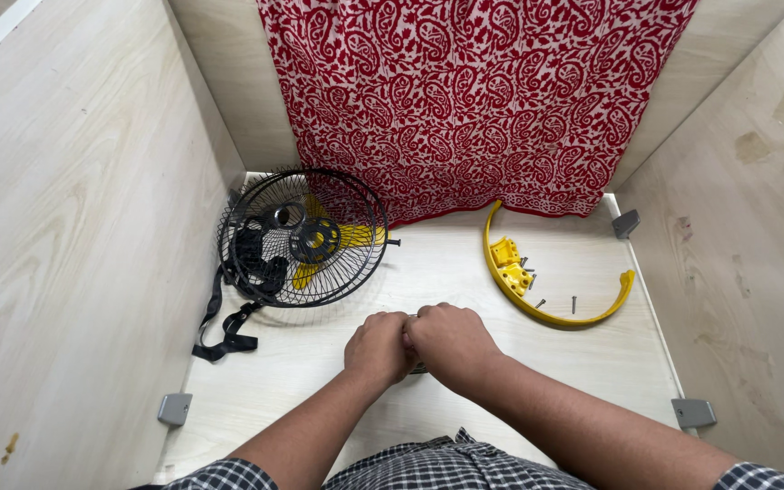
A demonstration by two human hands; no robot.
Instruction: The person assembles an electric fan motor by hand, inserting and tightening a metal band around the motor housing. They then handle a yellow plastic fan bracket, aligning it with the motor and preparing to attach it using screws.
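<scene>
Yellow ring: curved half-hoop lying on the table at right, holding a yellow bracket and loose screws inside its arc. Fan: black wire cage enclosing yellow blades, lying at left, black cord trailing toward the near edge. Left hand and right hand: fists pressing together at table centre, closing over a small item, mostly hidden; its kind cannot be told. Red patterned cloth hanging behind.
</scene>
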